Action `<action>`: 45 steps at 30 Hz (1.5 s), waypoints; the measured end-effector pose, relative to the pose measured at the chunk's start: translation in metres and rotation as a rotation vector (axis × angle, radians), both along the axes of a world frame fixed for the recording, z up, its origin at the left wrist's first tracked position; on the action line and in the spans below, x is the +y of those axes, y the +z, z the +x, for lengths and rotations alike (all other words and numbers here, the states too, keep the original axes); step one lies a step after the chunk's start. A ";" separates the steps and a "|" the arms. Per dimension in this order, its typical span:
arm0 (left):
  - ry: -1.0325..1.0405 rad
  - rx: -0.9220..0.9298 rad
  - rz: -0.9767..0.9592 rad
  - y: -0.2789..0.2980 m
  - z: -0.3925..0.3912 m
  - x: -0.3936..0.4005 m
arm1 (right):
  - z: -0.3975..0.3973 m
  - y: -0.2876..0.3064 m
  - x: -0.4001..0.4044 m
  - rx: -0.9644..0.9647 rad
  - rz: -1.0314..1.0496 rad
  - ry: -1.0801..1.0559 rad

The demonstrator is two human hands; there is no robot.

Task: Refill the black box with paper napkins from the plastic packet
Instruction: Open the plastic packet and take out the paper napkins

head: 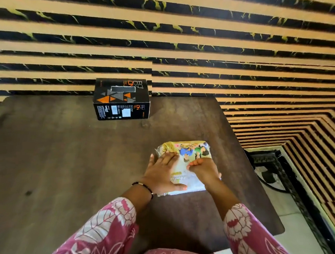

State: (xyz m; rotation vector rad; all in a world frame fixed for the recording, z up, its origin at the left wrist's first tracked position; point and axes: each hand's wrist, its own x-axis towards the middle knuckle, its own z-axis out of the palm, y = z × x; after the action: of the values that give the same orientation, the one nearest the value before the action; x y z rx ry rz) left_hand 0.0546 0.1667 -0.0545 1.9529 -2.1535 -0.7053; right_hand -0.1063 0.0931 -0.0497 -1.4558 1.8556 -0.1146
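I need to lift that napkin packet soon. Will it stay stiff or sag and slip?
The packet looks soft: its glossy plastic wrap is crinkled at the ends, so it may sag and feel slippery. It is probably light for its size, being paper. Both hands, left and right, rest on it.

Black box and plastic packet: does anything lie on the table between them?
No. In the head view, only bare dark table separates the black box from the plastic packet, on which the left hand and right hand rest.
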 end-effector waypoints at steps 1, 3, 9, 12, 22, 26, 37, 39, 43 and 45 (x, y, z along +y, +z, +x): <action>-0.002 0.000 0.002 0.000 0.001 0.000 | -0.005 -0.016 -0.008 -0.034 0.012 0.005; -0.009 -0.003 0.009 0.001 0.000 0.000 | -0.008 -0.026 -0.011 -0.081 0.014 0.019; -0.016 0.005 0.026 0.008 0.000 0.002 | -0.005 -0.013 0.001 -0.209 -0.037 0.032; -0.012 -0.002 0.032 0.008 -0.001 0.003 | -0.006 -0.007 0.009 -0.236 -0.080 0.041; 0.050 -0.020 0.042 0.013 -0.012 0.004 | 0.017 0.022 -0.001 -0.092 0.031 -0.031; 0.072 -0.039 0.031 0.013 -0.015 0.004 | 0.024 0.028 0.002 0.039 -0.034 -0.020; 0.185 -0.096 0.017 0.015 -0.034 0.018 | 0.006 0.028 0.032 0.011 -0.586 0.299; 0.198 -0.121 0.028 0.013 -0.036 0.019 | 0.002 0.024 0.028 -0.122 -0.526 0.271; 0.197 -0.162 0.037 0.016 -0.037 0.017 | -0.003 0.033 0.022 -0.419 -0.359 0.221; 0.214 -0.168 0.051 0.016 -0.038 0.015 | -0.012 0.037 0.020 -0.575 -0.316 0.206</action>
State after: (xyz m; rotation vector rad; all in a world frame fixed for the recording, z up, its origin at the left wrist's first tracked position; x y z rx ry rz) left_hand 0.0167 0.1818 -0.0387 2.3010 -1.9871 -0.5844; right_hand -0.1184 0.1130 -0.0126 -1.6023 1.2510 -0.6762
